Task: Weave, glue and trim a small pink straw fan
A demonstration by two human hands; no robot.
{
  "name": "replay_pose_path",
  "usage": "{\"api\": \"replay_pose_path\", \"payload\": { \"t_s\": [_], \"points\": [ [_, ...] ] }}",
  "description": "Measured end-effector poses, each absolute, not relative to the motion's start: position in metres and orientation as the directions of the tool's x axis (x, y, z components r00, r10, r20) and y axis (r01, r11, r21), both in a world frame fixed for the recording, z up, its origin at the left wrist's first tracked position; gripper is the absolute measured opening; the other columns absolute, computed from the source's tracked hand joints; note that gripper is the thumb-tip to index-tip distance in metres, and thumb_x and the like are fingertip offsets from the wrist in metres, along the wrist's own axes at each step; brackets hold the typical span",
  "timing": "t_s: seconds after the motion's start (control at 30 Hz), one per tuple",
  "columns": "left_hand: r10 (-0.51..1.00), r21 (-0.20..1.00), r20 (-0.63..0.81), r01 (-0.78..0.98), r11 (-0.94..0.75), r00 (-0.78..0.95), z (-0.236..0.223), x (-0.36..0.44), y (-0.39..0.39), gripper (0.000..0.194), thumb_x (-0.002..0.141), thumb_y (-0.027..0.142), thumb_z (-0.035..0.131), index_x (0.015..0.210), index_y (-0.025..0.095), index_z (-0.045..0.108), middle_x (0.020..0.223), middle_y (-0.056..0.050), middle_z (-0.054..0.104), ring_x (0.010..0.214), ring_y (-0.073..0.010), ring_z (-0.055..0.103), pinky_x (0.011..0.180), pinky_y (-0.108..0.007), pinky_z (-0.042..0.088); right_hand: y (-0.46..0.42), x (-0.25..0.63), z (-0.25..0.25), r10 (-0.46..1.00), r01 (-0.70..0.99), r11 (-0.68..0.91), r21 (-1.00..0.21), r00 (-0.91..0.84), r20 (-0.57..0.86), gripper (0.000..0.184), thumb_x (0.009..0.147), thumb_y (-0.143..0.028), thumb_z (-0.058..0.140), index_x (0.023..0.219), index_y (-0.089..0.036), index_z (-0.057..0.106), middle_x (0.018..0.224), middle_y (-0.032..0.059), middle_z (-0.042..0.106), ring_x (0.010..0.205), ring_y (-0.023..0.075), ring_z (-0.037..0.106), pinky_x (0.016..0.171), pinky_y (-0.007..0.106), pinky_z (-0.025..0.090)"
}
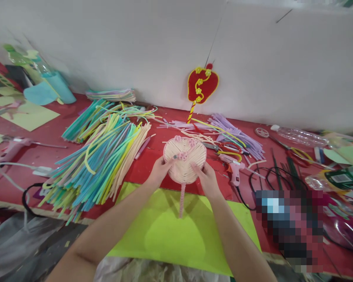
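Observation:
Both my hands hold a round fan [184,170] upright over the front of the table. Its face is cream with a pink rim, pink flower shapes near the top and middle, and a twisted pink handle [182,201] hanging down. My left hand [161,169] grips the left edge, fingers mostly behind it. At the right edge, my right hand [207,176] pinches the fan with its thumb on the front. Below the fan lies a yellow-green sheet [170,235].
Bundles of coloured pipe cleaners [97,156] lie at left, purple ones [238,135] at back right. A pink glue gun [235,172], scissors [300,154] and plastic bottle [300,137] are on the right. A red fan [202,86] stands against the wall; another glue gun [14,149] lies far left.

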State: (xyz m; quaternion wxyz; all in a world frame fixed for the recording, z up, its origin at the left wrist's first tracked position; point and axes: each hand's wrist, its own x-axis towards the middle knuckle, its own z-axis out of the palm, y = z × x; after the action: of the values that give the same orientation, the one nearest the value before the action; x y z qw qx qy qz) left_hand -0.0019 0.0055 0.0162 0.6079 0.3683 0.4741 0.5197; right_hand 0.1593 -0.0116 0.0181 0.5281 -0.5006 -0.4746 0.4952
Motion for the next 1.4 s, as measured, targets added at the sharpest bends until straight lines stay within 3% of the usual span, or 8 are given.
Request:
{"api": "replay_pose_path", "payload": {
  "t_s": [0.13,0.2,0.3,0.43,0.6,0.9,1.2,1.4],
  "points": [
    [0.981,0.963,-0.192,-0.192,0.191,0.018,0.013,-0.004,0.008,0.042,0.06,0.036,0.072,0.092,0.011,0.065,0.096,-0.01,0.068,0.088,-0.0232,0.062,0.08,-0.036,0.048,-0.008,0.164,0.018,0.996,0.04,0.03,-0.999,0.088,0.033,0.036,0.073,-0.042,0.06,0.098,-0.016,0.057,0.094,0.0064,0.064,0.084,0.0182,0.058,0.077,0.033,0.046],
    [0.985,0.974,-0.172,-0.151,0.167,-0.018,0.013,-0.004,0.008,0.041,0.061,0.035,0.071,0.093,0.011,0.065,0.096,-0.01,0.068,0.088,-0.0231,0.062,0.079,-0.036,0.049,-0.008,0.165,0.018,0.97,0.14,0.056,-0.989,0.227,0.087,0.04,0.073,-0.041,0.061,0.103,-0.017,0.054,0.095,0.0075,0.061,0.083,0.018,0.056,0.075,0.033,0.046],
    [0.987,0.982,-0.142,-0.133,0.13,-0.081,0.013,-0.002,0.008,0.041,0.063,0.035,0.068,0.095,0.01,0.064,0.098,-0.01,0.068,0.089,-0.0227,0.062,0.08,-0.035,0.048,-0.014,0.166,0.021,0.845,0.409,0.143,-0.901,0.424,0.326,0.034,0.074,-0.037,0.061,0.101,-0.018,0.054,0.092,0.0072,0.055,0.081,0.0178,0.053,0.072,0.033,0.045],
    [0.979,0.982,-0.155,-0.13,0.139,-0.13,0.014,0.002,0.005,0.041,0.065,0.035,0.066,0.097,0.009,0.063,0.101,-0.011,0.067,0.09,-0.0229,0.061,0.079,-0.034,0.048,-0.025,0.156,0.026,0.797,0.655,0.374,-0.657,0.136,0.589,0.01,0.077,-0.031,0.058,0.078,-0.02,0.058,0.079,0.0046,0.054,0.079,0.0181,0.051,0.075,0.034,0.043],
    [0.981,0.982,-0.167,-0.103,0.157,-0.099,0.016,0.005,0.002,0.041,0.066,0.037,0.064,0.096,0.009,0.062,0.093,-0.011,0.068,0.082,-0.0215,0.062,0.074,-0.032,0.048,-0.033,0.137,0.024,0.84,0.691,0.462,-0.557,-0.137,0.525,0.014,0.077,-0.033,0.06,0.085,-0.021,0.06,0.083,0.0058,0.058,0.082,0.0193,0.051,0.076,0.035,0.043],
    [0.988,0.986,-0.134,-0.113,0.125,-0.075,0.013,0.005,0.002,0.04,0.068,0.04,0.063,0.096,0.011,0.063,0.097,-0.01,0.068,0.087,-0.021,0.061,0.075,-0.03,0.047,-0.028,0.147,0.023,0.856,0.613,0.484,-0.624,-0.183,0.484,0.014,0.084,-0.024,0.05,0.089,-0.023,0.063,0.084,0.0052,0.06,0.082,0.0177,0.054,0.074,0.032,0.046],
    [0.99,0.971,-0.137,-0.201,0.126,-0.04,0.012,0.004,0.003,0.038,0.068,0.039,0.064,0.096,0.012,0.063,0.098,-0.01,0.067,0.087,-0.0193,0.061,0.078,-0.03,0.046,-0.026,0.153,0.021,0.78,0.666,0.578,-0.471,-0.281,0.559,0.024,0.087,-0.018,0.045,0.101,-0.024,0.063,0.088,0.0055,0.063,0.084,0.0185,0.056,0.077,0.036,0.045],
    [0.984,0.976,-0.171,-0.145,0.163,-0.042,0.011,0.002,0.004,0.036,0.064,0.036,0.067,0.089,0.011,0.064,0.088,-0.007,0.068,0.077,-0.0179,0.061,0.069,-0.027,0.046,-0.024,0.163,0.022,0.746,0.691,0.618,-0.375,-0.366,0.556,0.027,0.086,-0.015,0.045,0.104,-0.024,0.063,0.09,0.0047,0.064,0.084,0.018,0.055,0.075,0.034,0.043]
  ]
}}
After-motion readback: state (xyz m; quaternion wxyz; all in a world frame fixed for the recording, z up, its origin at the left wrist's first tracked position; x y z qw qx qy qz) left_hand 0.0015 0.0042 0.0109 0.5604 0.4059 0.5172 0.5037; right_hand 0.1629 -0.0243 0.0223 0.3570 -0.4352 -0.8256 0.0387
